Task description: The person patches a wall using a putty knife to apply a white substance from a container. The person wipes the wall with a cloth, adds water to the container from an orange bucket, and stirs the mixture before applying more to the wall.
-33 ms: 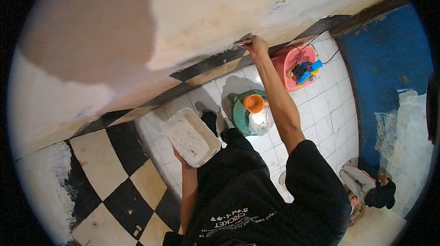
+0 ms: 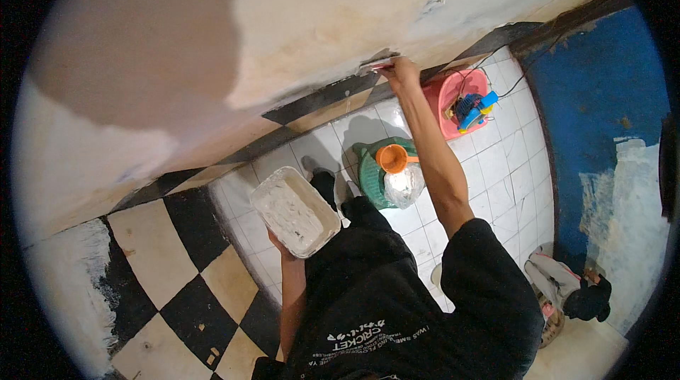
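My left hand [image 2: 278,242] is closed on the side of a white rectangular tub [image 2: 330,230], mostly hidden beneath it. Thick off-white paste [image 2: 287,210] covers the inside of the tub and is smeared up its walls. With my right arm stretched out, my right hand [image 2: 402,74] grips a putty knife [image 2: 382,66], of which a bit of red and a pale edge show. The knife meets the wall [image 2: 312,33] just above the row of black and cream checks, beside a dark grey rough patch. Most of its blade is hard to make out.
On the white tiled floor [image 2: 496,174] stands a green basin [image 2: 370,182] bearing an orange dipper [image 2: 392,158] and a clear plastic bag [image 2: 404,187]. A pink tub [image 2: 445,107] holds a blue device with cables. A blue, partly whitened panel [image 2: 595,97] rises at right, near piled cloth [image 2: 556,277].
My right hand has slid a little to the right along the wall with the putty knife. My left hand and the tub have hardly moved.
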Tool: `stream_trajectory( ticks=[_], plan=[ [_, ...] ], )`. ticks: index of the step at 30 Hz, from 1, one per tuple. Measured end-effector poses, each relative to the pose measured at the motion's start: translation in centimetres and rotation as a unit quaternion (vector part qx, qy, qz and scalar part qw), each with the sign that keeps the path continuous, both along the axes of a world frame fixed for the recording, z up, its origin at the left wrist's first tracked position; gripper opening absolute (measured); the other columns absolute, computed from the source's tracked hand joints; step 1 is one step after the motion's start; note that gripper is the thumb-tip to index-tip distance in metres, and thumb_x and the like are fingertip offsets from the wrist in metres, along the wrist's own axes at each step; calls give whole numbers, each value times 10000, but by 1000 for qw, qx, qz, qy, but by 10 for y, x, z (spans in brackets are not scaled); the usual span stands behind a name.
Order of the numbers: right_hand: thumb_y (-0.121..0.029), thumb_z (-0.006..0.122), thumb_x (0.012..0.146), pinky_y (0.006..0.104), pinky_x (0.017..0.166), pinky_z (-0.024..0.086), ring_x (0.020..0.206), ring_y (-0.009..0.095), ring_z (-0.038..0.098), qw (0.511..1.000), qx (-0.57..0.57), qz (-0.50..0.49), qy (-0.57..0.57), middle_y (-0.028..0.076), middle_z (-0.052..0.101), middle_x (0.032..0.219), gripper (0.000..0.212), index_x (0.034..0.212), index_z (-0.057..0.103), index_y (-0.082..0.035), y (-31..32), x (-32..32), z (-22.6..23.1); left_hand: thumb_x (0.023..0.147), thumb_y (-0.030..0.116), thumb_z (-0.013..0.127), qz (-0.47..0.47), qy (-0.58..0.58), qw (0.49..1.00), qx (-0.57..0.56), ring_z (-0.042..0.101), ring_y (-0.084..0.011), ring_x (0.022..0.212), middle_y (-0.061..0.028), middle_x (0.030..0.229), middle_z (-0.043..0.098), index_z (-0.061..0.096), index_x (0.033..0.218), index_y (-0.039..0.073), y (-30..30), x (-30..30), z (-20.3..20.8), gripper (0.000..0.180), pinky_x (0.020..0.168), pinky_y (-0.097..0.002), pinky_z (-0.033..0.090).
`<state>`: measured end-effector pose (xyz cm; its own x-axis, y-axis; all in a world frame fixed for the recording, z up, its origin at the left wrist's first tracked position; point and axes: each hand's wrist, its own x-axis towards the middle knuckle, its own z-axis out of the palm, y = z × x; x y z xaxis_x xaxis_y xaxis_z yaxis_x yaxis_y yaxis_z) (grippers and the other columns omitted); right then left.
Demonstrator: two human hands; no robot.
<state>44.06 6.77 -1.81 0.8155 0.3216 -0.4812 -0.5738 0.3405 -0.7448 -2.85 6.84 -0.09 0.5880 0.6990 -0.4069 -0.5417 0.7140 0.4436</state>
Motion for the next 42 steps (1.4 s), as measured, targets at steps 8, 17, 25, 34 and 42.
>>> stream_trajectory(
  ticks=[8, 17, 25, 34, 42],
  plan=[
    [1, 438, 835, 456, 603, 548, 733, 353, 634, 999, -1, 22, -40, 233, 593, 900, 208, 981, 502, 134, -81, -21, 51, 931, 505, 396, -45, -47, 998, 0, 505, -298, 1212, -110, 1387, 455, 326, 1418, 87, -4, 18, 14, 646, 1000, -467, 443],
    [26, 455, 808, 427, 528, 532, 671, 337, 619, 992, -71, -22, -105, 213, 592, 832, 180, 939, 544, 112, -20, 30, -9, 933, 516, 393, -21, 17, 999, 17, 497, -304, 1217, -114, 1394, 443, 304, 1428, 86, 0, 15, 9, 662, 1007, -470, 435],
    [-49, 456, 853, 403, 434, 462, 473, 311, 555, 991, -120, -44, -43, 224, 605, 788, 201, 936, 547, 109, -76, -2, 26, 936, 514, 386, -43, -32, 999, 6, 500, -301, 1214, -116, 1389, 448, 310, 1426, 85, -5, 14, 5, 655, 1004, -468, 436],
    [30, 426, 814, 469, 555, 571, 674, 350, 621, 999, 34, 17, -13, 242, 571, 887, 199, 977, 497, 118, -25, 9, 21, 925, 504, 374, -38, -21, 999, -1, 491, -318, 1211, -91, 1393, 450, 368, 1405, 126, -3, 14, 8, 611, 1002, -492, 426],
    [-30, 489, 792, 375, 515, 478, 603, 258, 612, 914, -280, -158, -247, 170, 618, 718, 155, 830, 605, 66, -89, 9, -28, 943, 504, 369, -51, -5, 999, -4, 497, -299, 1219, -100, 1403, 437, 312, 1430, 97, -3, 22, 10, 637, 1005, -470, 437]
  ],
)
